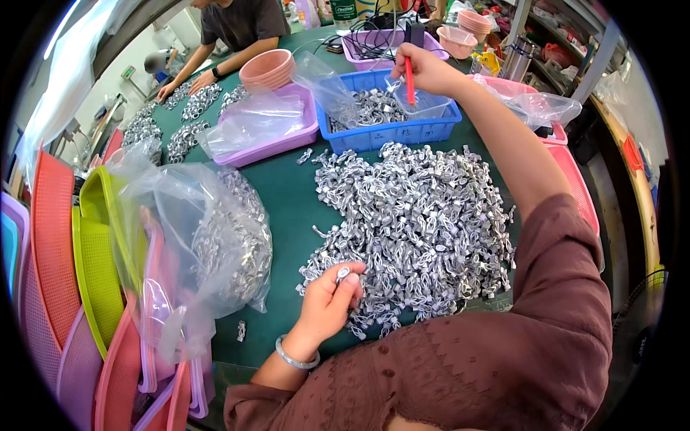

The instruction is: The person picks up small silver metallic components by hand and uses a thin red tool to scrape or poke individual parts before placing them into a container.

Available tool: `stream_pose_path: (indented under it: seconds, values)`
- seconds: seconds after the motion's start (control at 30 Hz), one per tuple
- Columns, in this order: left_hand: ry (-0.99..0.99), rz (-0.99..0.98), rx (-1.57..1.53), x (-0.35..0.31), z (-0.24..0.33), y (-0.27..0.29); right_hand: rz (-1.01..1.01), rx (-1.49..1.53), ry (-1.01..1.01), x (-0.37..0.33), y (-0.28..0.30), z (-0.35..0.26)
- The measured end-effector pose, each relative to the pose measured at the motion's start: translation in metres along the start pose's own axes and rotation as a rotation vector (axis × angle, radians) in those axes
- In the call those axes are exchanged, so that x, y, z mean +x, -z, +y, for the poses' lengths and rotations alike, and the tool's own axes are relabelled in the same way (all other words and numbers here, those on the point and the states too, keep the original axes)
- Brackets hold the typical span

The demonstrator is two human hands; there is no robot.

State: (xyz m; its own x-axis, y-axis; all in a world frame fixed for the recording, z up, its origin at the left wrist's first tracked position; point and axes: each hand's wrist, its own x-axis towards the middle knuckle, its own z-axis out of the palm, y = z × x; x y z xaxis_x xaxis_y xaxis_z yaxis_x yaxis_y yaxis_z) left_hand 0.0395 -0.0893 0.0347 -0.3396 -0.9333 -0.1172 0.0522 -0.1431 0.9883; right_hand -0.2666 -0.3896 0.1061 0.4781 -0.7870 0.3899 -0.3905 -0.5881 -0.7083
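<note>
My left hand [323, 305] is closed at the near edge of a large pile of small silver metal pieces [417, 223], pinching one silver metal piece [343, 274] between thumb and fingers. Farther off, my right hand [424, 70] grips a slim red pen-like stick [410, 80] over a blue plastic basket [399, 135]. A small shiny bit shows beside those fingers, too small to make out. The basket is lined with clear plastic and holds more silver pieces. One loose piece [241, 330] lies apart, left of my left wrist.
A clear bag of silver pieces [244, 237] stands left of the pile. Stacked coloured plastic baskets [93, 266] line the left edge. Behind are a purple tray [277, 144] and pink bowls [267, 70]. A co-worker [244, 25] reaches toward small heaps at the far left.
</note>
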Motion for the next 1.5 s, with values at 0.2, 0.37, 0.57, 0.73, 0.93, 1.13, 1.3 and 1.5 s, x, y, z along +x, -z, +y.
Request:
stream_pose_path:
  seconds: [0.2,0.37,0.57,0.73,0.93,1.13,1.3,1.5]
  values:
    - [-0.095,0.051,-0.122,0.019,0.036,-0.006,-0.360,0.383,0.030,-0.066,-0.050,-0.140]
    - [-0.052,-0.070,-0.380,0.012,0.056,-0.014,-0.441,0.439,0.197,-0.113,-0.102,-0.182]
    - [-0.245,0.102,-0.246,-0.023,0.035,-0.027,-0.235,0.312,0.233,-0.146,-0.131,-0.214]
    - [-0.733,0.338,0.195,-0.035,0.014,-0.028,-0.033,0.344,0.188,-0.175,-0.150,-0.223]
    - [-1.081,0.405,0.683,-0.048,0.017,-0.025,0.052,0.636,0.108,-0.207,-0.169,-0.227]
    - [-1.182,0.373,0.791,-0.050,0.017,-0.026,0.066,0.506,0.128,-0.219,-0.172,-0.234]
    - [-1.050,0.355,0.481,-0.053,0.014,-0.030,0.177,0.785,-0.033,-0.222,-0.185,-0.223]
    - [-0.924,0.258,0.379,-0.054,0.006,-0.025,0.255,1.255,-0.119,-0.222,-0.202,-0.223]
